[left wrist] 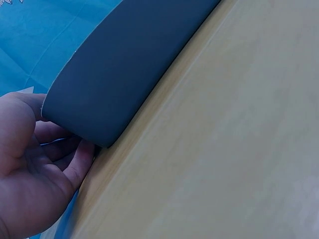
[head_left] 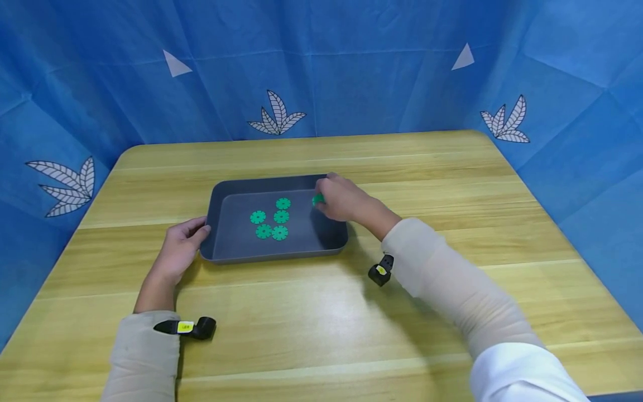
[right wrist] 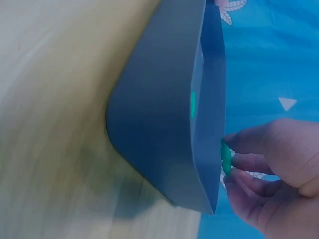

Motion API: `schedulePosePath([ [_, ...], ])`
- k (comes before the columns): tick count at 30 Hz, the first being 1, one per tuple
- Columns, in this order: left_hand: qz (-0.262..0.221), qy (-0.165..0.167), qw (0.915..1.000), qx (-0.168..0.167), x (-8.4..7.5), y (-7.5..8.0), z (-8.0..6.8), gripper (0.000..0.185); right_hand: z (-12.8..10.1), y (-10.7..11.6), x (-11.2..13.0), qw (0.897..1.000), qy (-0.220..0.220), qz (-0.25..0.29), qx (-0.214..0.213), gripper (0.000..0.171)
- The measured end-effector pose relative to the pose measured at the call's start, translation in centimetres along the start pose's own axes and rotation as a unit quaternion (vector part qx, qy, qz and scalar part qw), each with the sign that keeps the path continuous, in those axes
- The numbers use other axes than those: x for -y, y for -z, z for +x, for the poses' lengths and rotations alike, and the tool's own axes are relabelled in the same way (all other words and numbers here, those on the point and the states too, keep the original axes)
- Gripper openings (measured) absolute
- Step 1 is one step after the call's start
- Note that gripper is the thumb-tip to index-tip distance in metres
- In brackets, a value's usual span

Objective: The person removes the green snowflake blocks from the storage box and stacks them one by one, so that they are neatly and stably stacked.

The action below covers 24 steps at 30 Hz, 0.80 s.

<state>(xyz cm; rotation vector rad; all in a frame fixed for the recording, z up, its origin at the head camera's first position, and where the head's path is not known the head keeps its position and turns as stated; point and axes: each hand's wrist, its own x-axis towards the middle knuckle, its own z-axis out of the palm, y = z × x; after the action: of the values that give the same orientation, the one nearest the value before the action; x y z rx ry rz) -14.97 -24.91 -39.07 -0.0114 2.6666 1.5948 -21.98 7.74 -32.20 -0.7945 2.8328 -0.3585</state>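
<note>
— Disc (head_left: pixel 317 199): where is it sitting?

— It is being pinched in the right hand (head_left: pixel 343 202), green, over the right end of the tray (head_left: pixel 236 254), just inside the far right corner. In the right wrist view the disc (right wrist: pixel 226 158) is showing edge-on between the fingertips, right beside the tray's rim (right wrist: pixel 212 119).

— And the other discs?

— Five more green discs (head_left: pixel 272 219) are lying flat on the tray floor, clustered around the middle, some touching each other.

— What is the left hand doing?

— The left hand (head_left: pixel 178 249) is resting on the table (head_left: pixel 452 184) at the tray's near left corner, fingers loosely curved and touching the tray wall (left wrist: pixel 124 69). It is not gripping anything that I can make out.

— Where is the tray sitting?

— It is lying flat near the middle of the wooden table, with blue cloth (head_left: pixel 351 67) hanging round the far and side edges.
</note>
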Motion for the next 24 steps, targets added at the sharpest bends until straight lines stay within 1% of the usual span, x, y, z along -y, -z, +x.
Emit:
schedulePosePath([
  [7,0.0,0.005,1.0,0.002,-0.1,0.1,0.0,0.047,-0.5,0.7,-1.0,1.0,-0.019,0.006,0.007,0.027],
  [10,0.003,0.003,1.0,-0.001,-0.1,0.0,0.0,0.047,-0.7,0.9,-1.4,1.0,-0.02,0.008,0.003,0.026],
  [15,0.004,0.002,1.0,0.0,-0.1,0.0,0.0,0.047,-1.0,1.4,-2.0,1.0,-0.018,0.01,-0.011,0.017],
  [17,0.005,0.003,1.0,0.001,-0.1,0.0,0.0,0.048,-1.2,1.6,-2.2,1.0,-0.02,0.011,-0.013,0.015],
  [20,0.005,0.004,1.0,0.003,-0.1,0.0,0.0,0.048,-1.5,1.9,-2.8,0.999,-0.03,0.011,-0.015,0.019],
  [24,0.009,0.005,0.9999,0.004,-0.1,0.0,0.0,0.048,-2.1,2.3,-4.0,0.999,-0.047,0.007,-0.021,0.033],
])
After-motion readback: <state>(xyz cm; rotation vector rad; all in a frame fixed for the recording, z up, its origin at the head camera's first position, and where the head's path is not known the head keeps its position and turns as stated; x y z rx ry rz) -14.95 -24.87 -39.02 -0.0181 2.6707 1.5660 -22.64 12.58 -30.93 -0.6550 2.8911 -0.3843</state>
